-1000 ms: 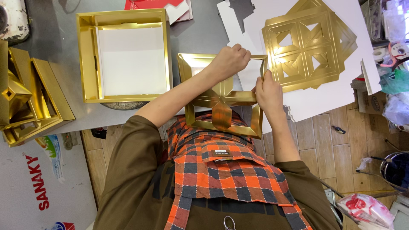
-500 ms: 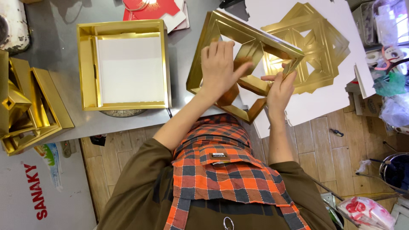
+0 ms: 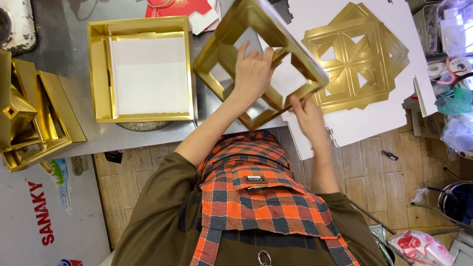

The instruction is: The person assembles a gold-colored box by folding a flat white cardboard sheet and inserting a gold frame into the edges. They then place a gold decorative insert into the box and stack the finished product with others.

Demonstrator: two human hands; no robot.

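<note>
- The gold lattice insert (image 3: 256, 64) is held up off the counter (image 3: 64, 29), tilted, in the upper middle of the frame.
- The left hand (image 3: 253, 74) lies across its middle bars, fingers curled closed on a bar.
- The right hand (image 3: 308, 116) grips the lower right edge, fingers pinched on it.
- The insert looks folded into shape already: its cells stand open and square.
- The gold box (image 3: 143, 69), upper left of the frame, sits open on the counter with only a white liner inside; no insert is in it yet, so I judge the fitting step is left.
- A flat stack of gold lattice sheets (image 3: 359, 64) lies on white board at upper right, seemingly unfolded.
- More gold box parts (image 3: 34, 118) lean at the left edge.
</note>
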